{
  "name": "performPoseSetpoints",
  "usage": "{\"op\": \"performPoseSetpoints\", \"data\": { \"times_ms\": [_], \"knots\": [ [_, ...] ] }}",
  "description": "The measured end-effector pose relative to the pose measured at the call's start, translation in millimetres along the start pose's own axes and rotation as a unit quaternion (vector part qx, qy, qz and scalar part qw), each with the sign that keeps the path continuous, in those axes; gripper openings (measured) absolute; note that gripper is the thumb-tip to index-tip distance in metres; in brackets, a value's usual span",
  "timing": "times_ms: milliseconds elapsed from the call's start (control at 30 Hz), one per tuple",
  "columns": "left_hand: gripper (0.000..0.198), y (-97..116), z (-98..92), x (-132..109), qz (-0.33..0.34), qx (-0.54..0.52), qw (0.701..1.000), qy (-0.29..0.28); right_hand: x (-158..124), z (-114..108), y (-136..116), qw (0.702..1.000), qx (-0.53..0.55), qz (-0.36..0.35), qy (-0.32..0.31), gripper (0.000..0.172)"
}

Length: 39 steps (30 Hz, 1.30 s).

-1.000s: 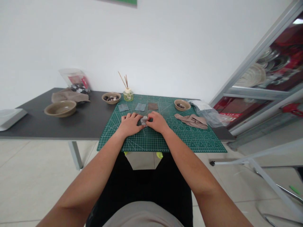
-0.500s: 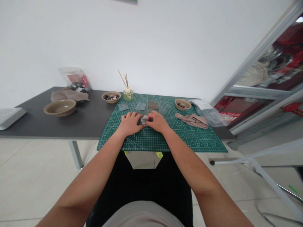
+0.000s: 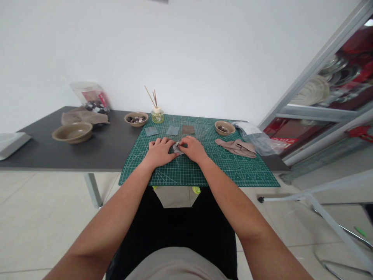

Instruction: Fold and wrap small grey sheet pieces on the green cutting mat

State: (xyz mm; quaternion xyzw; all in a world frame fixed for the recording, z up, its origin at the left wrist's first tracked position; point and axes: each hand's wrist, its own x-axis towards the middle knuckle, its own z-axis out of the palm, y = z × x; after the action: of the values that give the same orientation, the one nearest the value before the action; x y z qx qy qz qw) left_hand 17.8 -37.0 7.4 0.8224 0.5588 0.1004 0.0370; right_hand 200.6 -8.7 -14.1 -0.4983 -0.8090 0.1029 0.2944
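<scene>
A small grey cloth piece (image 3: 176,148), perhaps a little bag, lies on the green cutting mat (image 3: 175,175) between my two hands. My left hand (image 3: 159,151) holds its left side between thumb and index finger, the other fingers resting on the mat. The fingertips of my right hand (image 3: 192,148) pinch its upper right part. The hands hide much of it. Just beyond them lie two flat blue-grey squares, one at the left (image 3: 151,131) and one in the middle (image 3: 173,130), and a brown square (image 3: 188,129).
Bowls of stones stand behind left (image 3: 136,119) and right (image 3: 225,128). A reed diffuser (image 3: 157,116) is by the wall. Brown cloth (image 3: 237,147) and a clear plastic bag (image 3: 259,138) lie right. Further left are a bowl (image 3: 72,133), another cloth (image 3: 83,116) and a clear tub (image 3: 91,97).
My right fingertips have shifted slightly left over the grey cloth piece, and its shape between the fingers has changed a little. My left hand stays in place.
</scene>
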Motion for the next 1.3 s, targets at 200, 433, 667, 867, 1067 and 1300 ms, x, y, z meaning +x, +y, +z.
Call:
{"op": "performPoseSetpoints", "data": {
  "times_ms": [200,433,667,867,1067,1300],
  "knots": [
    [0.055,0.7,-1.7,0.6,-0.006,-0.002,1.0,-0.012,2.3,-2.9,-3.1,0.997,0.022,-0.065,-0.028,0.009],
    [0.054,1.3,-4.2,-0.2,-0.011,-0.004,1.0,-0.022,-0.6,-4.6,-3.9,0.997,0.06,-0.049,-0.025,0.013],
    [0.055,2.2,-3.9,0.3,-0.014,-0.009,1.0,-0.02,4.0,-2.0,-1.1,0.997,0.052,-0.049,-0.017,0.01],
    [0.053,1.1,-4.1,-0.7,-0.008,-0.003,1.0,-0.016,1.6,-4.7,-3.7,0.994,0.085,-0.056,-0.035,0.014],
    [0.057,0.2,-2.8,-0.6,-0.004,-0.007,1.0,-0.011,0.8,-4.1,-1.7,0.998,0.054,-0.009,0.001,0.013],
    [0.054,1.5,-4.9,0.1,-0.015,-0.01,1.0,-0.024,3.8,-4.7,0.8,0.99,0.102,-0.082,-0.05,0.012]
  ]
}}
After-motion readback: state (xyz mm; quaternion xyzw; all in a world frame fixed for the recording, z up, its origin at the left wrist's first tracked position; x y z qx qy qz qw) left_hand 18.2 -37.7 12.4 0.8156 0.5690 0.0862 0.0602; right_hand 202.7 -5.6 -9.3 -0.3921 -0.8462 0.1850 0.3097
